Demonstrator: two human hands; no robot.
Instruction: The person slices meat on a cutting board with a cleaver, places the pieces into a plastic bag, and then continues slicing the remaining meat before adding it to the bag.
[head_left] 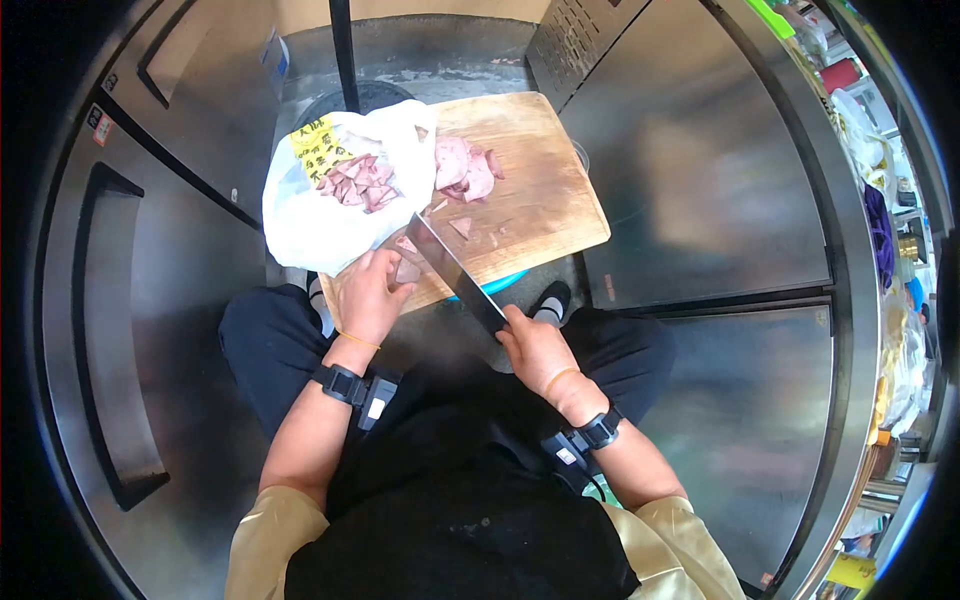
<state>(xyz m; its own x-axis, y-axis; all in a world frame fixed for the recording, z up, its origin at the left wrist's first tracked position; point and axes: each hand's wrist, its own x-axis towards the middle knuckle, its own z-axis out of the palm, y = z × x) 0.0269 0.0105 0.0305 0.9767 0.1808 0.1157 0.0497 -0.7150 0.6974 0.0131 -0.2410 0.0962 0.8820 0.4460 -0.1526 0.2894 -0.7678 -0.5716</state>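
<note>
A wide-bladed knife [452,268] is in my right hand [537,350], its fingers wrapped round the handle. The blade slants up and left over the wooden cutting board [545,170]. My left hand [377,297] has its fingers bent onto pink meat pieces [405,262] at the board's near left, just left of the blade. Farther back on the board lies a pile of meat slices [466,168], with a small triangular piece [461,228] nearer me. Cut meat pieces [357,183] sit in a white plastic bag [290,215] on the left, beside a yellow label with writing [322,147].
Metal cabinet doors stand at the left [190,330] and right [700,180]. A dark round container [375,95] is behind the bag, near a black upright pole [343,50]. Something blue [503,283] shows under the board. Packed shelves [905,300] line the far right.
</note>
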